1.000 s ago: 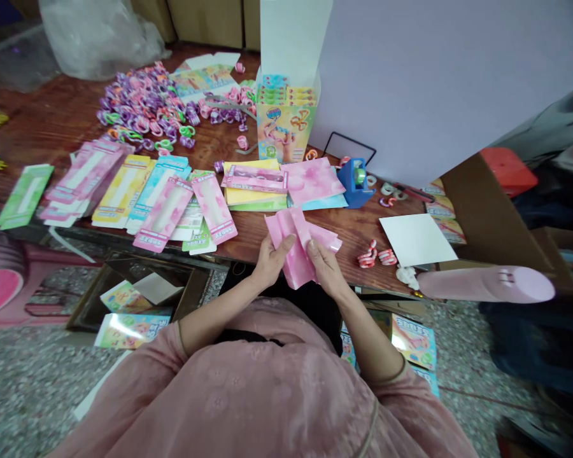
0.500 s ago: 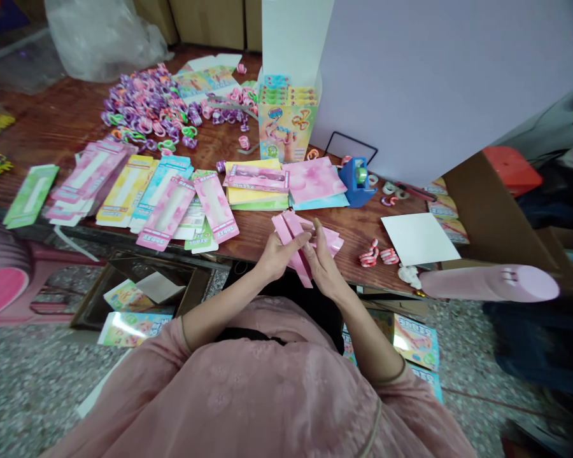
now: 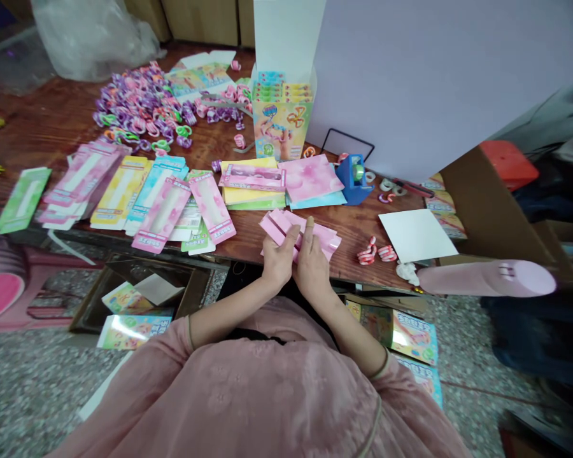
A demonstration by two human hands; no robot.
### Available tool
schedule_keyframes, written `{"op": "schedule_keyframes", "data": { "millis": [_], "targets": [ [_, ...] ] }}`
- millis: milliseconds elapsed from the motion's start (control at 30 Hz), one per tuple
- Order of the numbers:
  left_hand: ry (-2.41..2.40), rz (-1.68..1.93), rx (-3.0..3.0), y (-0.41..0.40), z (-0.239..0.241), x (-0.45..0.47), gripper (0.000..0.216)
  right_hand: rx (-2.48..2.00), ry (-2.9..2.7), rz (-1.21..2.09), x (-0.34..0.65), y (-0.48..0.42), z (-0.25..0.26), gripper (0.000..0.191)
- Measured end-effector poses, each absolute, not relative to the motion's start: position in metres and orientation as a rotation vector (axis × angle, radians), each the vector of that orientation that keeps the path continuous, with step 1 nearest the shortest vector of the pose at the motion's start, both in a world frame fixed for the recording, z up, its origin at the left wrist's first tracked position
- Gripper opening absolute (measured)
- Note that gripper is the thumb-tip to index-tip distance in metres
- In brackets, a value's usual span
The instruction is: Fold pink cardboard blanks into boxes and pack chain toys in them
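Observation:
Near the table's front edge, my left hand [image 3: 277,259] and my right hand [image 3: 312,266] are side by side, both closed on a pink card box [image 3: 323,234]. The card is partly folded, with creased panels spread out beyond my fingers. Its lower part is hidden behind my hands. Just behind it lies a flat stack of pink card sheets [image 3: 311,178]. Beside that stack, a made-up pink box with a window [image 3: 253,177] rests on yellow and green cards. Flat pink window boxes [image 3: 212,207] lie to the left.
A heap of coiled plastic rings [image 3: 136,105] covers the back left. A display box [image 3: 279,127] of small packs stands behind my hands. To the right are a blue tape dispenser [image 3: 353,180], red-white coils [image 3: 367,251], a white card [image 3: 417,235] and a pink bottle [image 3: 487,278].
My hands have come closer together, and my left hand has moved slightly up with the pink card. More of its folded panels now spread flat above my fingers. The view has shifted a little.

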State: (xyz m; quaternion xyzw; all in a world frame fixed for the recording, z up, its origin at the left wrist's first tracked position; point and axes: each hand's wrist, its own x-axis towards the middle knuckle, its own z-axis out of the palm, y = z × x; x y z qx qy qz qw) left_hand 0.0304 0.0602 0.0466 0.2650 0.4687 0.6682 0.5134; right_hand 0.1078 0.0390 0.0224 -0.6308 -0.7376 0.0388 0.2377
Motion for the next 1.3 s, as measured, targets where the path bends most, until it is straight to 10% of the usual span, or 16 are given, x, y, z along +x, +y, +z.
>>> {"op": "schedule_keyframes", "data": {
  "millis": [567, 733, 1033, 1300],
  "targets": [
    [1.068, 1.551, 0.517, 0.057, 0.049, 0.021, 0.056, -1.697, -2.116, 0.321, 0.106, 0.029, 0.027, 0.093],
    [0.958, 1.392, 1.389, 0.069, 0.054, -0.052, 0.078, -1.727, -2.102, 0.29, 0.125, 0.03, 0.022, 0.104],
    [1.352, -0.173, 2.887, 0.16, 0.08, -0.239, 0.07, -1.926, -2.131, 0.32, 0.13, 0.034, 0.031, 0.101],
    [1.139, -0.581, 3.074, 0.182, 0.064, -0.229, 0.075, -1.802, -2.208, 0.316, 0.121, 0.034, 0.034, 0.107]
  ]
}}
